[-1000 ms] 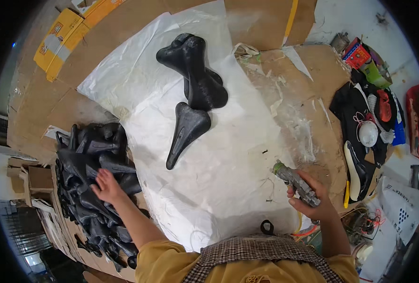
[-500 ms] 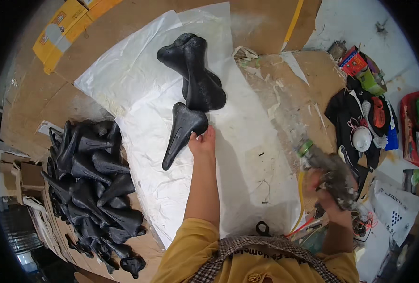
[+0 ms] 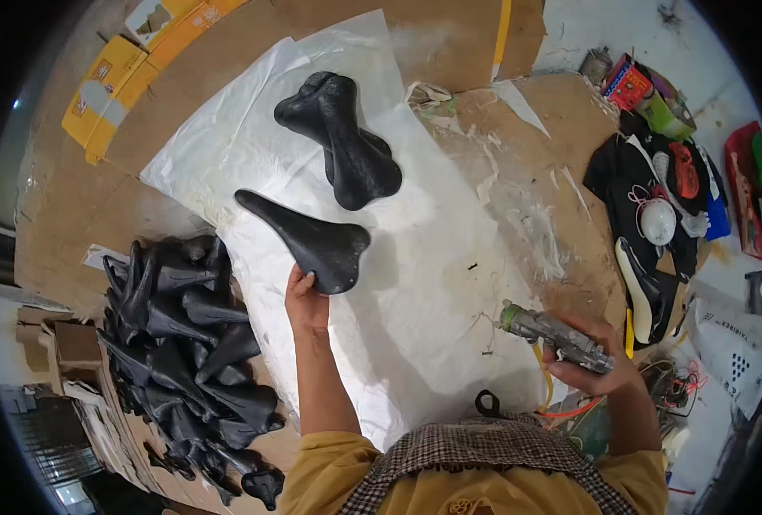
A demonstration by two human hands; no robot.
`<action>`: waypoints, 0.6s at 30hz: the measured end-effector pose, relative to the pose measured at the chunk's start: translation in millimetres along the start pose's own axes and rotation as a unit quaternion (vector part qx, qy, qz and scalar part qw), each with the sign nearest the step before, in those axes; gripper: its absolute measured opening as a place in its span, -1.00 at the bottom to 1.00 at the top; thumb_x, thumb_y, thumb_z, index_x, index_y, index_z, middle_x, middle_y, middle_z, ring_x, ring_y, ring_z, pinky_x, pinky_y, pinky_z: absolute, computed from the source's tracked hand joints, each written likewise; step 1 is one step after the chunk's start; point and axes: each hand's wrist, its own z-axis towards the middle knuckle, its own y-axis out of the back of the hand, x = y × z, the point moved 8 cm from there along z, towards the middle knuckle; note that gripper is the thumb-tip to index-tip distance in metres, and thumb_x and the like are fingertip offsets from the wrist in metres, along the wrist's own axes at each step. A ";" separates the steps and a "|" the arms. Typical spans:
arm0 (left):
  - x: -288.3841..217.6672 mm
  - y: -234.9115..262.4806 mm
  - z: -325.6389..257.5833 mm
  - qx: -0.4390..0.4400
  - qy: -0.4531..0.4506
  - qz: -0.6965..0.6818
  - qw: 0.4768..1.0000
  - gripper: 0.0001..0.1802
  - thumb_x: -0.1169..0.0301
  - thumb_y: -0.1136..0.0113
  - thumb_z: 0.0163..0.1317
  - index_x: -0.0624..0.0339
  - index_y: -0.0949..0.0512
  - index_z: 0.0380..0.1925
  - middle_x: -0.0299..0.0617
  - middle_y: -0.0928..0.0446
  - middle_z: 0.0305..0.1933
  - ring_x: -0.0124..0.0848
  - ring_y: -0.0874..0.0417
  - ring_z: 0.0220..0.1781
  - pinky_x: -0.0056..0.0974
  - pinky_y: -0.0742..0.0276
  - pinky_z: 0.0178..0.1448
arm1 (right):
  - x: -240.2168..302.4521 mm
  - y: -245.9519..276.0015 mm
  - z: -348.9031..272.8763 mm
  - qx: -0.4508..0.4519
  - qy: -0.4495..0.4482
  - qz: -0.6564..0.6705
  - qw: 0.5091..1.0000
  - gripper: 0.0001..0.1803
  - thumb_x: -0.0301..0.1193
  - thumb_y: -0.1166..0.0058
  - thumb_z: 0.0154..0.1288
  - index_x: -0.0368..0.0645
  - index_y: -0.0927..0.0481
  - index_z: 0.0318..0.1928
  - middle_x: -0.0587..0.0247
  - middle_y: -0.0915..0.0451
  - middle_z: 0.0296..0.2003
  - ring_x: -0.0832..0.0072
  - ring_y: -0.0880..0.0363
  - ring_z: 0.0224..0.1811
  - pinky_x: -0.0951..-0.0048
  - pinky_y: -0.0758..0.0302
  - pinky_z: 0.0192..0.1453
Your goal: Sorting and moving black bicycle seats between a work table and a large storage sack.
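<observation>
In my left hand [image 3: 306, 300] is a black bicycle saddle [image 3: 316, 245], gripped at its wide rear edge, its long nose pointing to the far left. It is over white sheeting [image 3: 415, 283]. Beyond it lie more black saddles [image 3: 338, 129], stacked crosswise on the sheeting. My right hand [image 3: 591, 360] is wrapped round a grimy grey cylindrical tool [image 3: 557, 335] with a green ring at its front end. That end points left toward the sheeting, apart from the saddle. The tool's exact kind cannot be made out.
A heap of black saddles [image 3: 183, 335] lies on cardboard at the left. Yellow cardboard boxes [image 3: 106, 94] stand at the far left. To the right are a white dust mask [image 3: 657, 221], dark cloth and a shoe [image 3: 643, 296]. An orange-red hose [image 3: 574, 410] runs near my right forearm.
The held saddle has turned, its nose swinging from near me to the far left. My left hand has shifted left and nearer. The tool in my right hand has moved left and down.
</observation>
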 end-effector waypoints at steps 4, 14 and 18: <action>23.9 -2.6 13.3 0.039 0.079 0.009 0.996 -0.54 0.64 -0.06 -0.16 0.33 -0.46 -0.11 -0.12 -0.53 -0.10 -0.25 -0.55 -0.04 -0.22 -0.46 0.09 | 35.7 -0.2 5.0 -0.019 0.051 0.021 0.998 -0.41 -0.55 -0.16 -0.01 -0.28 -0.35 0.11 0.30 -0.53 -0.30 0.64 -0.50 -0.31 0.58 -0.44 -0.18; 53.0 -4.4 85.8 0.031 0.136 0.136 0.981 -0.58 0.54 0.16 -0.25 0.30 -0.48 -0.28 -0.18 -0.52 -0.22 -0.28 -0.46 -0.09 -0.27 -0.30 0.16 | 3.3 19.7 -3.2 -0.089 0.044 0.017 0.995 -0.39 -0.56 -0.16 0.02 -0.31 -0.31 0.14 0.33 -0.53 -0.36 0.64 -0.49 -0.29 0.57 -0.44 -0.18; 15.5 -25.9 151.9 -0.019 0.043 0.319 0.946 -0.64 0.51 0.14 -0.24 0.26 -0.46 -0.33 -0.26 -0.45 -0.31 -0.33 -0.40 -0.19 -0.37 -0.25 0.05 | -10.7 20.5 -2.9 -0.074 0.019 0.019 0.997 -0.35 -0.58 -0.16 0.01 -0.29 -0.26 0.17 0.33 -0.51 -0.30 0.65 -0.46 -0.25 0.56 -0.43 -0.16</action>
